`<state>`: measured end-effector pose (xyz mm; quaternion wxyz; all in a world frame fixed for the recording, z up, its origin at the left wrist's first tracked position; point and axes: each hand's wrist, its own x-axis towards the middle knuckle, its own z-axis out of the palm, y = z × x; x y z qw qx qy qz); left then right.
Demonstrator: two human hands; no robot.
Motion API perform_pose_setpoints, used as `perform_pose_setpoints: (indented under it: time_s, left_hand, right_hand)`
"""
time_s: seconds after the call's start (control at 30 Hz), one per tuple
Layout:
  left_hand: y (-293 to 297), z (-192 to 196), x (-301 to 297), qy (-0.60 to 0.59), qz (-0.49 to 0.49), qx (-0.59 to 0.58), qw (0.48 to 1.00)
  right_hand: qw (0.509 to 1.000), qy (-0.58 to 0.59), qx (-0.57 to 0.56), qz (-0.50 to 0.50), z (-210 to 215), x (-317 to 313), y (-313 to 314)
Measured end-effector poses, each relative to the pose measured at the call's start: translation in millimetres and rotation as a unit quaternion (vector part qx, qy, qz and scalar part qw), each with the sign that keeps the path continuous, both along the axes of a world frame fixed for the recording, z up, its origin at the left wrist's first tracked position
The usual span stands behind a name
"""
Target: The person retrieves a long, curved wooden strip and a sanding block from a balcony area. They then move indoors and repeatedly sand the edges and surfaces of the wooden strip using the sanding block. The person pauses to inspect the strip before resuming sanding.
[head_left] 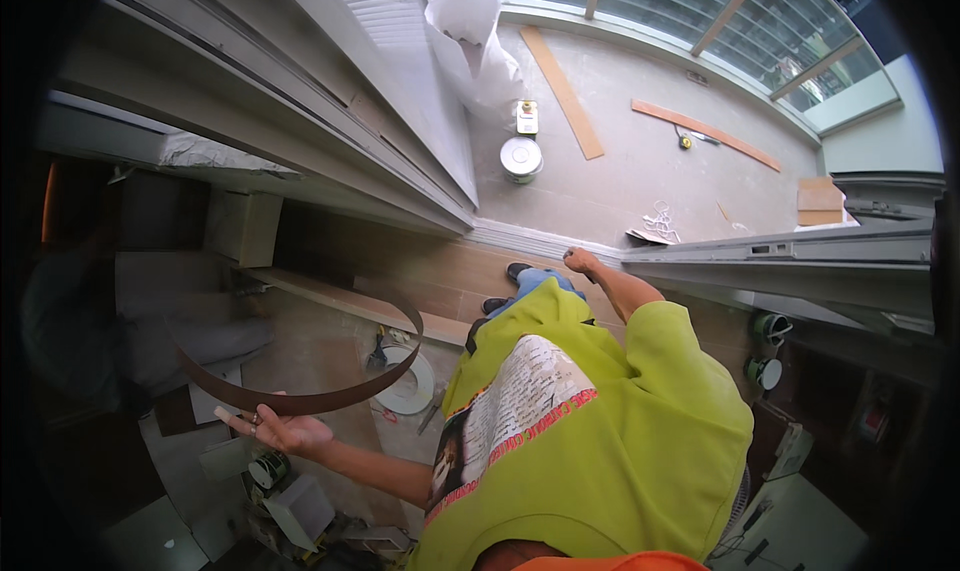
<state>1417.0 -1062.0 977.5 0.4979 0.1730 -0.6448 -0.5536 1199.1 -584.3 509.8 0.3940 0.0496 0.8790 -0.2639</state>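
Note:
A thin dark brown strip bends into a wide open curve at the left. Its lower part rests at my left hand, pinched near the thumb while other fingers stretch out to the left. The strip's far end rises past a round white lid on the floor. My right hand is ahead of me near the door track, its fingers curled closed. Whether anything lies inside them is hidden.
A white sliding-door track crosses the floor ahead. Beyond it stand a white bucket, a yellow-and-white can and a large white sack. Wooden planks and a tape measure lie there. Paint cans stand at the right.

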Motion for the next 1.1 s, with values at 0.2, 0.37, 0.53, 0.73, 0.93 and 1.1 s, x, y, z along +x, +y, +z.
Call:
perform_pose_setpoints:
  time_s: [0.2, 0.37, 0.53, 0.73, 0.93, 1.1]
  left_hand:
    - [10.0, -30.0, -14.2, 0.0, -0.046, 0.057, 0.997]
    - [15.9, -36.0, -39.4, 0.003, -0.093, 0.066, 0.993]
    - [29.3, -27.7, -55.3, -0.002, -0.113, 0.063, 0.992]
    - [50.1, -25.5, -55.5, -0.018, -0.095, 0.058, 0.994]
    - [105.3, -18.5, -63.9, -0.036, -0.051, 0.043, 0.997]
    - [154.8, -18.5, -66.4, -0.05, -0.003, 0.056, 0.997]
  right_hand:
    - [0.998, 0.023, -0.025, -0.05, -19.4, 59.8, 70.6]
    - [0.99, 0.051, -0.046, -0.127, 20.8, 62.9, 69.3]
    - [0.977, 0.058, -0.088, -0.183, 40.1, 51.8, 71.4]
    - [0.98, 0.028, -0.104, -0.165, 28.4, 37.2, 74.9]
    - [0.99, -0.001, -0.092, -0.105, -4.0, -8.5, 108.0]
    - [0.988, 0.051, -0.137, -0.041, -9.8, -74.0, 105.3]
